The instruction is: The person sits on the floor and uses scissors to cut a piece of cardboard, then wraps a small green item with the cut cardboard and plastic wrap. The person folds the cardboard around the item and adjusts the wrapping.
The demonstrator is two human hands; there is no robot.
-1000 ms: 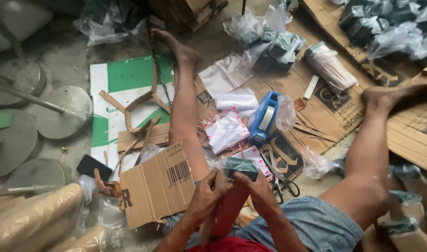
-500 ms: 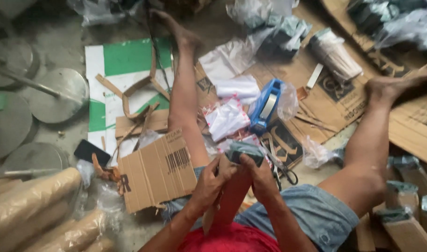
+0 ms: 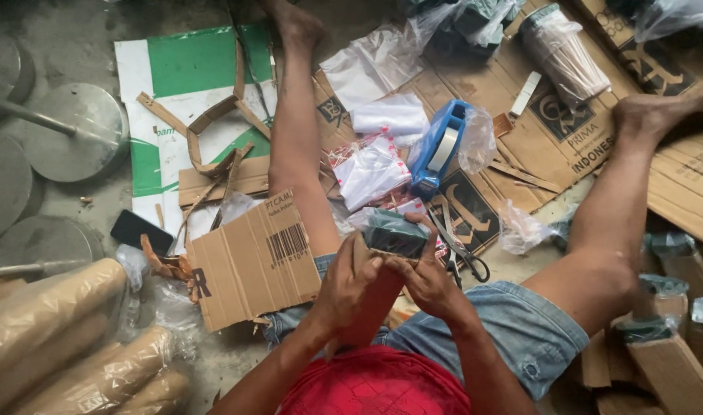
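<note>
Head view: person sitting on the floor, legs spread. Left hand (image 3: 350, 286) and right hand (image 3: 427, 278) are both gripping a dark plastic-wrapped packet (image 3: 395, 233) above the lap. Scissors (image 3: 460, 253) and blue tape dispenser (image 3: 441, 146) are lying just beyond.

Grey concrete floor (image 3: 74, 54), flattened cardboard (image 3: 559, 131), daylight

A blue tape dispenser (image 3: 442, 147) is lying on flattened cardboard just beyond the hands, beside clear plastic bags (image 3: 373, 170). Black scissors (image 3: 460, 253) are resting right of the hands. A torn cardboard piece (image 3: 253, 257) is sitting left, a dark phone (image 3: 141, 230) lying farther left.
</note>
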